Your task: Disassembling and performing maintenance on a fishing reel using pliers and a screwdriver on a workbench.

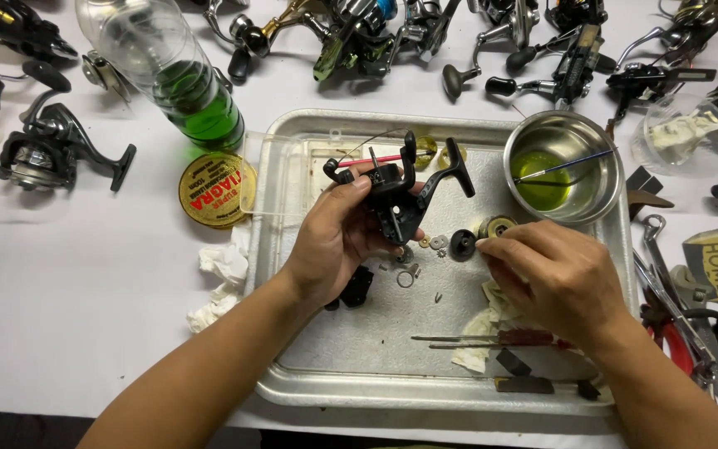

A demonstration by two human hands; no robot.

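Far left on the white surface (85,274): an intact spinning reel (47,150), glossy black and grey metal, lying on its side. Beside it a clear plastic bottle (180,79), tipped over, green liquid inside, and a flat round gold spool of line (213,189).

Centre: dull, scuffed aluminium tray (359,366). Left hand (334,237) is raised over it, fingers wrapped around a black reel body (396,195), matte and angular, partly stripped. Small washers (435,242) and a metal ring lie loose beneath.

Right hand (554,274): fingers pinched on a small round brass-toned part (496,224) resting on the tray, next to a black disc.

Judgement: disassembly or cleaning stage, one component being picked out. Next move calls for a fine pinch; the loose parts are tiny.

Right: polished steel bowl (596,133) with green fluid and a thin brush.
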